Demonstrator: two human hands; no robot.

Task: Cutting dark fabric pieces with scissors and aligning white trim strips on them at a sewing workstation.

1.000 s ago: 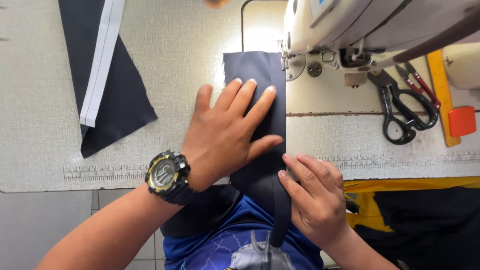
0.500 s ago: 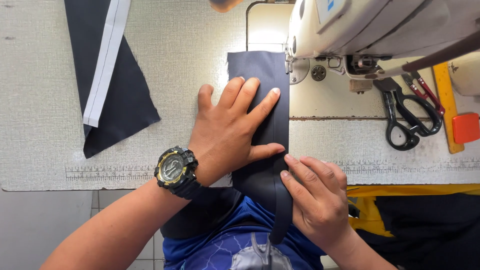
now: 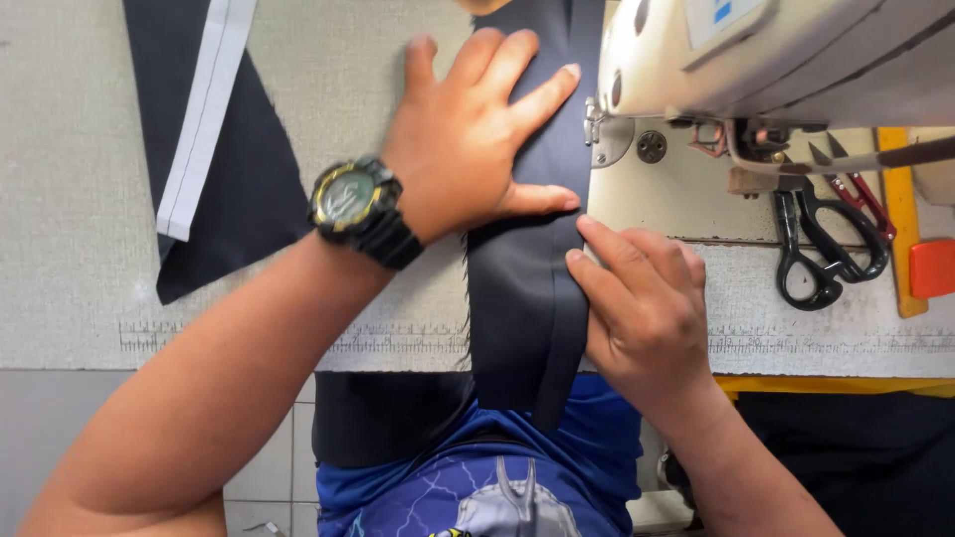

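The left hand (image 3: 468, 139) lies flat on a long strip of dark cloth (image 3: 522, 298). Its fingers (image 3: 542, 94) are spread out and press down; they do not grip anything. There is a black and yellow watch (image 3: 358, 204) on that wrist. The right hand (image 3: 647, 308) rests at the right edge of the same strip. Its fingers (image 3: 597, 259) are bent a little and touch the cloth edge, but I cannot tell if they pinch it or only push on it.

The dark cloth runs from the person's lap, over the front of the surface (image 3: 80, 249), and up to the white sewing machine (image 3: 776, 60). The top end goes in beside the machine, where the needle part is hidden.

To do this well, I think the flat hand should keep the cloth smooth, with no bumps. The right hand should keep the edge straight, so it goes in a straight line. Both hands should move slowly and together, and the fingers must stay away from the needle.

Another piece of dark cloth with a white strip (image 3: 204, 119) lies well apart on the left. Black scissors (image 3: 826, 249) lie on the right, beside a yellow ruler (image 3: 900, 229) and a small orange block (image 3: 933, 268).
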